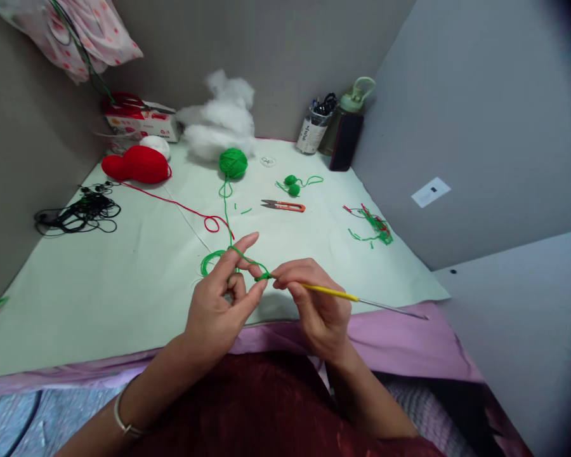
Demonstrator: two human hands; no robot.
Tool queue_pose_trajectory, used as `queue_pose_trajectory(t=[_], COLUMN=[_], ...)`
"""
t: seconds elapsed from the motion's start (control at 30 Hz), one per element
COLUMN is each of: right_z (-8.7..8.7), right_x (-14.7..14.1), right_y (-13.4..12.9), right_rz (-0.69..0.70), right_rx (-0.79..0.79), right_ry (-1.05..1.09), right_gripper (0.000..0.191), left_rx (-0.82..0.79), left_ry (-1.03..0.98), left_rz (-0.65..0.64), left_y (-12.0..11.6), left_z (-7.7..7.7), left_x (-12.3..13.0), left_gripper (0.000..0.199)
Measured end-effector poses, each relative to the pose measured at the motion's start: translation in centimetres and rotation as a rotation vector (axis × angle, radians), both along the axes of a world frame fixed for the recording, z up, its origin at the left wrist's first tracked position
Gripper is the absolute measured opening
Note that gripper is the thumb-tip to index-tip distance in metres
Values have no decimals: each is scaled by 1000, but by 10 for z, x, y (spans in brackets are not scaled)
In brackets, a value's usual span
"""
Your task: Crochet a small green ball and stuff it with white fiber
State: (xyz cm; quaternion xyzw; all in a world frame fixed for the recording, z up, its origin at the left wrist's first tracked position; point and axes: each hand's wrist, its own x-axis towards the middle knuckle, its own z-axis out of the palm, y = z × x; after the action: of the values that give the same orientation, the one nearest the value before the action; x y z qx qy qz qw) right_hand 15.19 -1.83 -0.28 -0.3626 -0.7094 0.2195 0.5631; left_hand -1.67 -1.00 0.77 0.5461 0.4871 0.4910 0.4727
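A small green crocheted piece is pinched between the thumb and a finger of my left hand. Green yarn runs over my raised left index finger and back to a green yarn ball. My right hand is closed around a crochet hook with a yellow handle; its far metal end points right. The tip of the hook at the green piece is too small to make out. Beside my left hand lies a loose green yarn coil, partly hidden by the fingers.
Orange thread snips and two small green balls lie mid-table. At the left are red yarn and tangled black cord. White stuffing, a pen cup and a phone stand behind. Yarn scraps lie right.
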Motion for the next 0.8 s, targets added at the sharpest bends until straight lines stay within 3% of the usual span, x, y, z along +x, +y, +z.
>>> queue_pose_trajectory(t=[0.13, 0.23, 0.3, 0.4, 0.57, 0.63, 0.8], right_z=[-8, -16, -18, -12, 0, -1, -5], right_x=[0, -1, -1, -3, -7, -9, -13], right_y=[-2, -5, -5, -4, 5, 8, 13], right_rz=[-126, -227, -224, -169, 64, 129, 129], right_rx=[183, 353, 375, 171, -228, -305, -470], right_ry=[-247, -381, -324, -36, 519, 571, 644], right_gripper=[33, 47, 49, 35, 20, 18, 20], left_rx=[-13, -232, -420, -509, -408, -398, -402], left_ry=[-84, -394, -583, -685, -628, -601, -568], left_rz=[10, -139, -267, -285, -238, -244, -214], left_y=[1, 3, 5, 9, 9, 7, 8], left_z=[2, 4, 7, 10, 13, 12, 10], left_x=[2, 3, 2, -3, -5, -3, -2], left_gripper=[62, 75, 76, 71, 74, 76, 77])
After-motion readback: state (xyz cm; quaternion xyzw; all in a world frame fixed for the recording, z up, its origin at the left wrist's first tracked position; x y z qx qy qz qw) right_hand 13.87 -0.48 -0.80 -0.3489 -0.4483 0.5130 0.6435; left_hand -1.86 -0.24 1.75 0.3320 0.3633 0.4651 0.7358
